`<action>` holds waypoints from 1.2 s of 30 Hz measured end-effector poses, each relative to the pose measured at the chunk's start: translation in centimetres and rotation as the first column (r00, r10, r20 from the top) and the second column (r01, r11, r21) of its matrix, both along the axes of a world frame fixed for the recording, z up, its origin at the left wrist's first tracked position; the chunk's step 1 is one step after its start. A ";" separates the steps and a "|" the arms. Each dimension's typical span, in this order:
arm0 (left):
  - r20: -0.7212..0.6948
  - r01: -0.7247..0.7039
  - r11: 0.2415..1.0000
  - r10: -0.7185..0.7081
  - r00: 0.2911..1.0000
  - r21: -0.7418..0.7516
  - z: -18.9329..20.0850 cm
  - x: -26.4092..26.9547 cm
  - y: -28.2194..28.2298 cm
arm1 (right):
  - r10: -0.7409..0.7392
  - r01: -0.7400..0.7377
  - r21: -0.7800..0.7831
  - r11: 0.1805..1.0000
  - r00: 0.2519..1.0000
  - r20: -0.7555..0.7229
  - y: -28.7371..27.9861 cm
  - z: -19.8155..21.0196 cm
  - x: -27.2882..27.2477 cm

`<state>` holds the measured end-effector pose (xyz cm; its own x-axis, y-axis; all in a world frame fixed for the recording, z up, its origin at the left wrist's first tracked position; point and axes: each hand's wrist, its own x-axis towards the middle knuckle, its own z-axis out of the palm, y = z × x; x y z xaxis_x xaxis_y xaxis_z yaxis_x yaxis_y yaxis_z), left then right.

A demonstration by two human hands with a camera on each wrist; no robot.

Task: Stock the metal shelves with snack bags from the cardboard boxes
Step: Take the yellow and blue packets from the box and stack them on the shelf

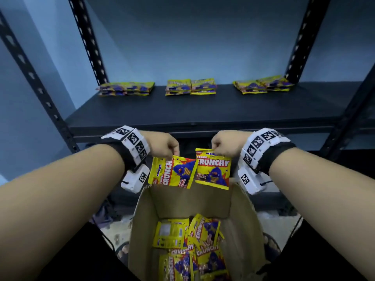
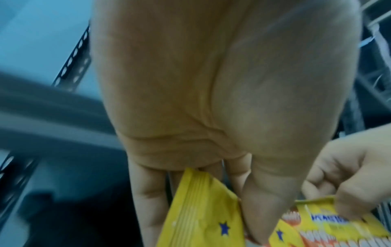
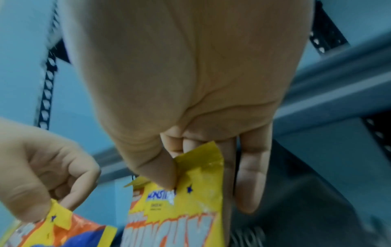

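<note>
Cardboard box stands open nearest the camera, between the two forearms, with more yellow snack bags lying loose in its bottom. Above its far rim, the left hand pinches the top edge of a tilted bag, thumb and fingers clamped on the seal; the left wrist view shows the thumb pressed over the front of the yellow foil. Just beside it, the right hand pinches the top edge of a second bag that hangs upright, its "CRUNCHY" lettering facing the camera; the right wrist view shows the thumb and fingers clamped on that bag's crumpled top corner. The two bags hang side by side, their near edges about touching. Both wrists carry white bands with black square markers. Beyond the hands runs the dark metal shelf, and along its back lie three low stacks of bags: left stack, middle stack, right stack, well apart from one another.
</note>
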<state>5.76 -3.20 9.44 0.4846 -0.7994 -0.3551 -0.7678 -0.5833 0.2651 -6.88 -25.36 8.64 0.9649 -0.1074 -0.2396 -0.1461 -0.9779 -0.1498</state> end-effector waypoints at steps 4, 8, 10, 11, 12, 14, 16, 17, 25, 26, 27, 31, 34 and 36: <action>0.035 0.013 0.997 -0.010 0.999 -0.071 5.4 0.4 0.3 | 0.024 -0.030 0.072 0.997 0.996 0.085 0.0 4.5 -0.2; 0.096 -0.002 0.983 0.020 0.995 -0.181 9.0 1.2 0.2 | -0.016 -0.015 0.164 0.986 0.982 0.187 -0.5 7.7 -0.2; 0.131 -0.018 0.976 0.048 0.990 -0.219 10.2 1.9 0.0 | -0.055 0.013 0.190 0.982 0.975 0.214 -0.9 8.8 0.1; 0.140 -0.034 0.970 0.070 0.988 -0.239 10.7 2.4 -0.1 | -0.076 0.030 0.204 0.979 0.972 0.222 -1.2 9.3 0.4; 0.146 -0.056 0.964 0.097 0.985 -0.260 11.0 3.0 -0.3 | -0.093 0.043 0.212 0.976 0.968 0.233 -1.4 9.7 0.6; 0.159 -0.104 0.948 0.157 0.975 -0.299 11.4 4.2 -0.7 | -0.123 0.069 0.203 0.977 0.955 0.268 -2.1 10.3 1.4; 0.171 -0.144 0.926 0.215 0.962 -0.349 11.6 5.3 -1.1 | -0.158 0.103 0.184 0.977 0.938 0.308 -3.1 10.8 2.3; 0.173 -0.160 0.914 0.238 0.956 -0.374 11.7 5.8 -1.4 | -0.177 0.125 0.176 0.976 0.930 0.322 -3.5 10.9 2.8; 0.188 -0.228 0.875 0.332 0.924 -0.426 10.1 9.8 -4.1 | -0.259 0.235 0.110 0.966 0.898 0.355 -6.2 10.8 7.0; 0.193 -0.226 0.885 0.326 0.926 -0.407 9.8 10.2 -4.5 | -0.264 0.240 0.109 0.965 0.898 0.352 -6.4 10.7 7.4; 0.202 -0.224 0.897 0.317 0.927 -0.381 9.5 10.5 -4.8 | -0.264 0.242 0.108 0.964 0.899 0.349 -6.4 10.6 7.9; 0.229 -0.188 0.961 0.233 0.945 -0.205 9.0 10.7 -5.5 | -0.236 0.228 0.063 0.972 0.914 0.330 -5.9 10.0 8.9; 0.270 -0.152 0.987 0.160 0.950 -0.048 9.3 9.6 -5.5 | -0.200 0.209 0.002 0.978 0.935 0.292 -5.7 9.5 9.0; 0.318 -0.165 0.986 0.169 0.933 -0.039 9.4 8.9 -5.6 | -0.192 0.206 -0.017 0.978 0.934 0.302 -5.5 9.6 8.7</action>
